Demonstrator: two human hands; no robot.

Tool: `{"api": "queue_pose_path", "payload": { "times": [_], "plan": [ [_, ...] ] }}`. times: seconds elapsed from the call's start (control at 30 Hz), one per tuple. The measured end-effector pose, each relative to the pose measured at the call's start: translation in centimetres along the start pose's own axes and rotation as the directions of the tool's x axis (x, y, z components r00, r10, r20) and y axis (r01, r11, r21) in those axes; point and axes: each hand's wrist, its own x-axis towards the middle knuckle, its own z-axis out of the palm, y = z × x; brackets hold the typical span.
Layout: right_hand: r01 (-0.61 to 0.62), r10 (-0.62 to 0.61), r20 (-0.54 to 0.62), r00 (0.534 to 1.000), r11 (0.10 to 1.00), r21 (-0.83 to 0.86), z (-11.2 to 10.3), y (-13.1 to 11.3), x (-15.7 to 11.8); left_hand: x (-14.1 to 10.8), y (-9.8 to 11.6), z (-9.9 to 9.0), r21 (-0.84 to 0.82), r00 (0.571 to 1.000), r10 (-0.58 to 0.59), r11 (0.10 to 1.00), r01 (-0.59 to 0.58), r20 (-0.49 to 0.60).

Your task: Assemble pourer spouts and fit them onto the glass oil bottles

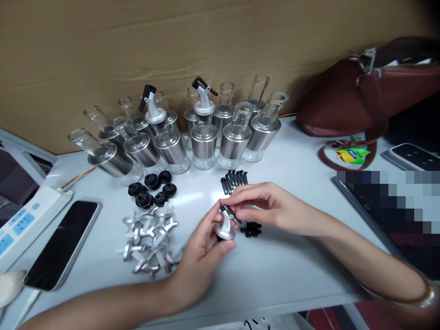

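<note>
My left hand (202, 250) is closed around a silver bottle pourer (226, 228), its spout end up and a black base below. A black lever (235, 214) sits at the top of the pourer, and my right hand (264, 206) pinches it between thumb and fingers. Just beyond my right hand lies a row of black levers (237, 178). Small black caps (252, 228) are scattered under it. Left of my left hand are a heap of silver pourer bodies (151, 238) and several black rubber stoppers (151, 181).
Several glass bottles with steel sleeves (204, 142) stand along the back, two topped with pourers. At left lie a phone (63, 245) and a power strip (27, 224). A brown bag (343, 96) and a dark tablet-like device (388, 220) occupy the right.
</note>
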Motion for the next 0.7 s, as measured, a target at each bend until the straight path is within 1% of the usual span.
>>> {"api": "queue_pose_path", "payload": {
  "times": [0.13,0.23,0.47,0.6,0.7],
  "plan": [
    [-0.067,0.063,0.027,0.998,0.975,0.211,-0.2,0.3,0.1,0.0,0.2,0.1,-0.028,1.0,-0.02,0.999,0.02,-0.022],
    [-0.109,0.106,0.028,0.994,0.949,0.296,-0.1,0.7,0.3,0.0,0.3,0.2,-0.037,0.999,-0.032,0.999,0.031,-0.042],
    [-0.152,0.141,0.059,0.988,0.924,0.35,0.0,1.3,0.6,0.1,0.5,0.3,-0.016,0.995,-0.075,0.997,0.074,-0.068],
    [-0.167,0.155,0.061,0.986,0.922,0.348,0.0,1.2,0.5,0.1,0.4,0.3,-0.027,0.996,-0.076,0.997,0.074,-0.05],
    [-0.168,0.155,0.066,0.986,0.929,0.329,0.1,1.1,0.5,0.0,0.2,0.1,-0.025,0.995,-0.082,0.996,0.081,-0.064]
  ]
}}
